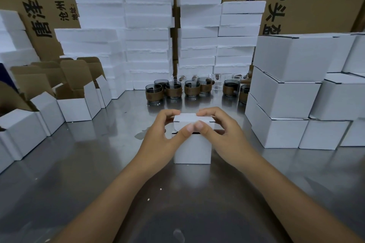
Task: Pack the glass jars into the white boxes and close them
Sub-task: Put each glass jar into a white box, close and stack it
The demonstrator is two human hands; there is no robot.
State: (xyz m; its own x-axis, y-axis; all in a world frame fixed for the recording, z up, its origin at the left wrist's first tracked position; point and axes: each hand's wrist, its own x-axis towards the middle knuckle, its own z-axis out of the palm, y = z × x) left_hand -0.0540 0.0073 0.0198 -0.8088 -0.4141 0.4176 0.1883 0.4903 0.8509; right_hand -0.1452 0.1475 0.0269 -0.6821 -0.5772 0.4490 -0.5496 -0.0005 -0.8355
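A small white box (pixel 192 149) stands on the steel table in the middle of the view. Its lid flap (pixel 189 120) is folded down over the top, with a thin dark gap along the front edge. My left hand (pixel 162 136) pinches the flap's left side, thumb on the front and fingers on top. My right hand (pixel 219 132) pinches the right side the same way, and the two thumbs meet at the flap's front. What the box holds is hidden. Several glass jars (pixel 173 89) with brown sleeves stand in a row behind the box.
Open white boxes (pixel 78 107) with brown insides line the left side. Closed white boxes (pixel 284 98) are stacked at the right. White foam stacks (pixel 148 41) and brown cartons (pixel 39 6) wall off the back. The steel table (pixel 98 163) spreads out in front.
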